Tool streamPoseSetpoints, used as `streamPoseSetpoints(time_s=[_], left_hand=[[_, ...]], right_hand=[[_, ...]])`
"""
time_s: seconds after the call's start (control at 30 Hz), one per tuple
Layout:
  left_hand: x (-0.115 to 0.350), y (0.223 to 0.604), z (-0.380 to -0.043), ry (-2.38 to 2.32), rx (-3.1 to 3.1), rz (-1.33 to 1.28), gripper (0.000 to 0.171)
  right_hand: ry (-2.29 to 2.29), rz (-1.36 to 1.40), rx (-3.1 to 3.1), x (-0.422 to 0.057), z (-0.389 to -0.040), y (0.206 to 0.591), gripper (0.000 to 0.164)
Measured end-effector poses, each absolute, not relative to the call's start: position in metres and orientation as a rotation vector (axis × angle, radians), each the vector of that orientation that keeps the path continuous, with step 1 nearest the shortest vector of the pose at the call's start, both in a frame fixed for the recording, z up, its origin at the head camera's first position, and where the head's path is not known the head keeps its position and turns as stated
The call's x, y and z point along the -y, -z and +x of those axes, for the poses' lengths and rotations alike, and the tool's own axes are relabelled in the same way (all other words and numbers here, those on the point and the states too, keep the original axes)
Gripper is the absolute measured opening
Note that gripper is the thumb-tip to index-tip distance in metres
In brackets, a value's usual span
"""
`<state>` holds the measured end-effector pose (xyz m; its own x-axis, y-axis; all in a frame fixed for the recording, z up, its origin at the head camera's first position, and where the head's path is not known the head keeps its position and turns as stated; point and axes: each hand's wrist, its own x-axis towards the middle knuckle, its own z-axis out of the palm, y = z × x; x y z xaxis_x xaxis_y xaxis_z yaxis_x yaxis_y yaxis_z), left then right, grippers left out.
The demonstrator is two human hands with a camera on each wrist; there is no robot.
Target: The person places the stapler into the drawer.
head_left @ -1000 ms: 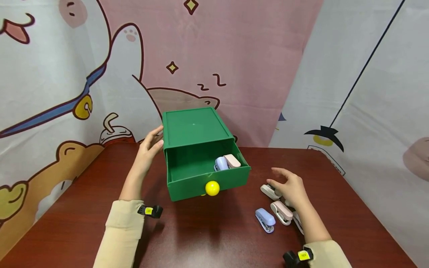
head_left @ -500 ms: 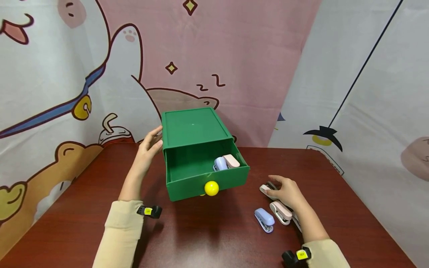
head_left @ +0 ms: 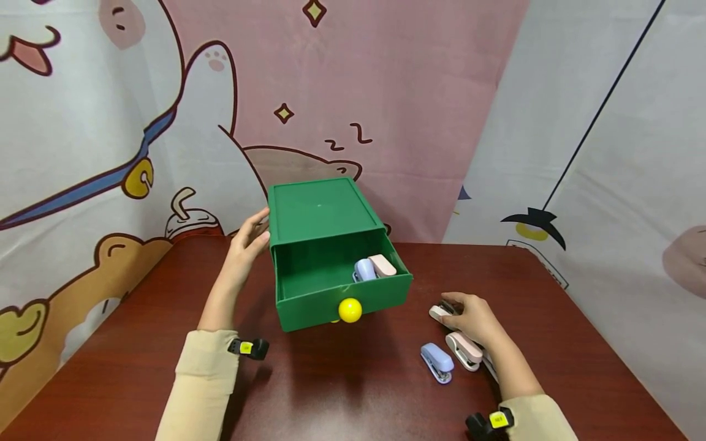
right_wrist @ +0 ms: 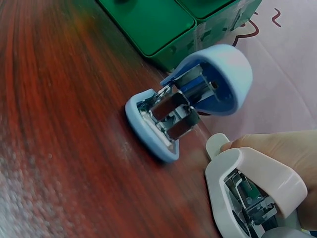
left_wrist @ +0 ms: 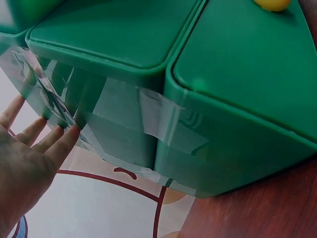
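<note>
A green drawer unit (head_left: 325,211) stands on the table with its top drawer pulled out. Inside that drawer lie a lavender stapler (head_left: 364,269) and a pale pink one. My left hand (head_left: 246,242) rests its outstretched fingers against the unit's left side, over clear tape in the left wrist view. On the right, my right hand (head_left: 475,318) pinches a white stapler (head_left: 439,313) from above, thumb on the near side. Nearer to me sit a pink stapler (head_left: 464,350) and a blue-lavender stapler (head_left: 437,362); both show large in the right wrist view.
Another light-coloured stapler (head_left: 489,365) lies partly hidden beneath my right forearm. The open drawer's yellow knob (head_left: 350,310) juts out toward me. A printed cloth (head_left: 430,110) hangs behind the brown table (head_left: 364,392).
My right hand has come down onto the white stapler, and its fingers have closed around it. The left hand and the drawer unit stay in place.
</note>
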<state>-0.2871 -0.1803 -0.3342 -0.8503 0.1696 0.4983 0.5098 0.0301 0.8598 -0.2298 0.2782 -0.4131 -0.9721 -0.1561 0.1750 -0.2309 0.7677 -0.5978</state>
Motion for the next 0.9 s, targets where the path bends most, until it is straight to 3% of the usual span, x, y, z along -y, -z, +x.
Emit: streamPoseSetpoints(time_s=[0.9], left_hand=[[0.180, 0.334, -0.286, 1.894, 2.053, -0.698, 0.050]], right_hand=[[-1.063, 0.339, 2.689, -0.264, -0.218, 0.375, 0.048]])
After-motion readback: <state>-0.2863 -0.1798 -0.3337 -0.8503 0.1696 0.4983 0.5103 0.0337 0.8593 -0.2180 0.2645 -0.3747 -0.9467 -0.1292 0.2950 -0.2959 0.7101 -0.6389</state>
